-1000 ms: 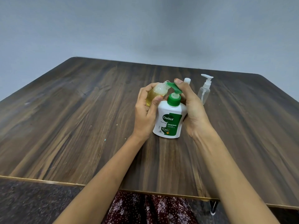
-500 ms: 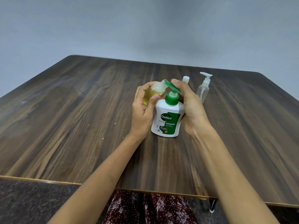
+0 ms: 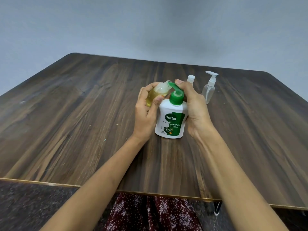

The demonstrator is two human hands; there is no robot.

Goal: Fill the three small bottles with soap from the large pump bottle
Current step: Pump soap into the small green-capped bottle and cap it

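Since half a second ago the green pump head (image 3: 173, 88) has been pressed lower under the right hand (image 3: 193, 104), whose fingers curl over it. The large pump bottle (image 3: 171, 120) stands on the table (image 3: 66, 130), reading "Dettol ORIGINAL 99.99%". Touching its spout, the left hand (image 3: 146, 112) grips a tilted small bottle (image 3: 156, 94), partly filled with yellow soap. Behind the Dettol, a clear pump bottle (image 3: 208, 90) looks empty; a white-capped bottle (image 3: 190, 78) is mostly hidden. Judged: two refills remain.
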